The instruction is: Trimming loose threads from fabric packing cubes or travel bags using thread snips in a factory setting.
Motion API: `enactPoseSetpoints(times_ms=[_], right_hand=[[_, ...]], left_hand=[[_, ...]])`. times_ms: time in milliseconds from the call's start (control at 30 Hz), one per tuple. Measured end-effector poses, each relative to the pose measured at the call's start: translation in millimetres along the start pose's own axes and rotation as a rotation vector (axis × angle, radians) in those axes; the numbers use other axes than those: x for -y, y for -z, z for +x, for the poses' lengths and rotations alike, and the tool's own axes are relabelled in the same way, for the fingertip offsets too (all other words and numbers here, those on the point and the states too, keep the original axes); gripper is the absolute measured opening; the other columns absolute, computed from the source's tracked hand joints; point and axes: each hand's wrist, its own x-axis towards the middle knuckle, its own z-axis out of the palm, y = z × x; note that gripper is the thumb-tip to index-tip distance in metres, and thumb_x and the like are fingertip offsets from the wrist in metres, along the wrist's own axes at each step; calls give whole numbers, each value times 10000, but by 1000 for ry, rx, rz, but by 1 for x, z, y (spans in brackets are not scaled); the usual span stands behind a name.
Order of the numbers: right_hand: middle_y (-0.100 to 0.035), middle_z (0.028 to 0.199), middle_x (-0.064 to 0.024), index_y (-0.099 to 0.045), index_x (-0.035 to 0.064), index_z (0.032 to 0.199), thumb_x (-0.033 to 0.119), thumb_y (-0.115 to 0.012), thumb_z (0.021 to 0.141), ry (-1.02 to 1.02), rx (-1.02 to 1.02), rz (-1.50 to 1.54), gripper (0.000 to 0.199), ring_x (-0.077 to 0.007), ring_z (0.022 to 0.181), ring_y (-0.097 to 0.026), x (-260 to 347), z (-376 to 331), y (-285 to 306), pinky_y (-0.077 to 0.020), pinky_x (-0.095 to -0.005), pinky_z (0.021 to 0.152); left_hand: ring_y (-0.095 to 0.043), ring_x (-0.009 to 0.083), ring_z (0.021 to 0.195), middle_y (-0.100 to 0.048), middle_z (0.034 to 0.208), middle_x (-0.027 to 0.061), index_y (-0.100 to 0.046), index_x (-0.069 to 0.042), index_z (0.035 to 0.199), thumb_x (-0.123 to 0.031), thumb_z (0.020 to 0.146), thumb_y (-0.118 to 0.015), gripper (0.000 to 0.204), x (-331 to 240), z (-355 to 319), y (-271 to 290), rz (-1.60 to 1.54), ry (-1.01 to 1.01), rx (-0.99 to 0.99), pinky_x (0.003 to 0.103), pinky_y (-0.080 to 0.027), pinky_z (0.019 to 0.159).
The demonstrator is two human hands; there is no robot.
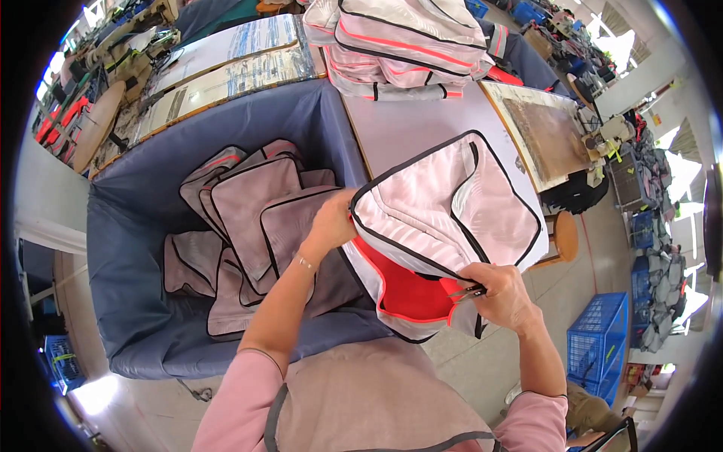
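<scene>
**Hands grip a pale quilted bag over the tabletop edge**

Left hand [331,220] clamps the bag's [444,218] black-piped corner; right hand [503,294] pinches small snips [468,293] at its lower seam — the nearer hand to the red lining [403,290]. The bag's long axis slants up-right from both hands. Grey flat panels [256,226] lie heaped in the blue fabric bin [143,301], left.

Pink sleeves, grey apron, thin bracelet [303,262] on left wrist.

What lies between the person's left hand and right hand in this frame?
In the head view, the pale pink bag panel with black piping and a red lining spans the gap: the left hand grips its left edge, and the right hand holds small snips at its lower edge.
</scene>
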Motion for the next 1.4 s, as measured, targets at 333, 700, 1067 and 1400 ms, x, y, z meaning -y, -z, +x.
enactPoseSetpoints(times_ms=[333, 700, 1067, 1400], right_hand=[[-565, 828, -81, -562, 81, 906, 13, -551, 726, -25, -229, -313, 193, -265, 615, -622, 2, 9, -65, -487, -384, 520], [-536, 743, -67, -604, 61, 885, -36, -626, 548, 91, -224, -95, 351, -266, 619, -588, -8, -14, -65, -466, -362, 511], [-504, 719, -44, -591, 45, 915, 42, -648, 591, 201, -232, -1, 329, -196, 571, -563, 6, -23, -141, -448, -327, 499], [-540, 844, -116, -541, 38, 1248, 134, -590, 882, -349, -341, 459, 381, -266, 766, -541, -8, -18, -107, -456, -339, 702]], left_hand=[[-613, 382, 849, -651, 901, 167, -681, -94, 956, -156, 768, -585, 220, -49, 1, -45, 98, 41, 84, 428, -506, 732], [-624, 254, 713, -602, 735, 106, -634, -82, 1043, -196, 714, -765, 372, 11, -45, -24, 260, 75, -260, 364, -502, 672], [-608, 181, 980, -606, 1150, 81, -526, 19, 1218, -274, 891, -636, 453, -53, -103, -43, -1210, 875, 299, 347, -490, 882], [-611, 191, 985, -628, 1100, 84, -537, -2, 1214, -48, 788, -707, 461, -53, -94, -62, -1201, 667, 145, 327, -488, 872]])
